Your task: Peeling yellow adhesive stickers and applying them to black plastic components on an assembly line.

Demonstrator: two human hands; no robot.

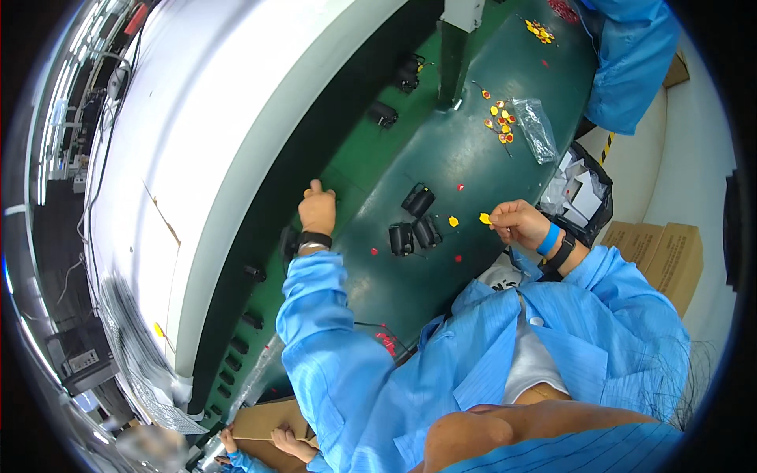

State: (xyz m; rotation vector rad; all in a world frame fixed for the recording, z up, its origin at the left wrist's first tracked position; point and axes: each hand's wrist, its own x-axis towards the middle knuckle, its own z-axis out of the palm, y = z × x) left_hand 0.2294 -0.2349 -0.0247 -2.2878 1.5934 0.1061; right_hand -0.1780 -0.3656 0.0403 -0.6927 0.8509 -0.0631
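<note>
My left hand (pixel 318 211) is stretched out over the green belt (pixel 344 175), its back toward me. Its fingers are loosely bent and partly apart, with nothing visible in them. Beside that wrist sits a dark part (pixel 289 243). Between the thumb and fingers of my right hand (pixel 520 225) is a small yellow piece (pixel 485 219), held above the dark green table (pixel 359 296). Another yellow piece (pixel 453 221) lies on the table left of it. Three black box-shaped parts (pixel 400 239) with thin wires are grouped on the table between my hands.
More black parts (pixel 384 114) stand along the belt. Yellow-and-red pieces (pixel 501 122) lie near a clear plastic bag (pixel 535 130). A metal post (pixel 453 63) rises at the table edge. Others' blue sleeves (pixel 635 67) show; cartons (pixel 658 256) and a waste bag (pixel 583 197) are at right.
</note>
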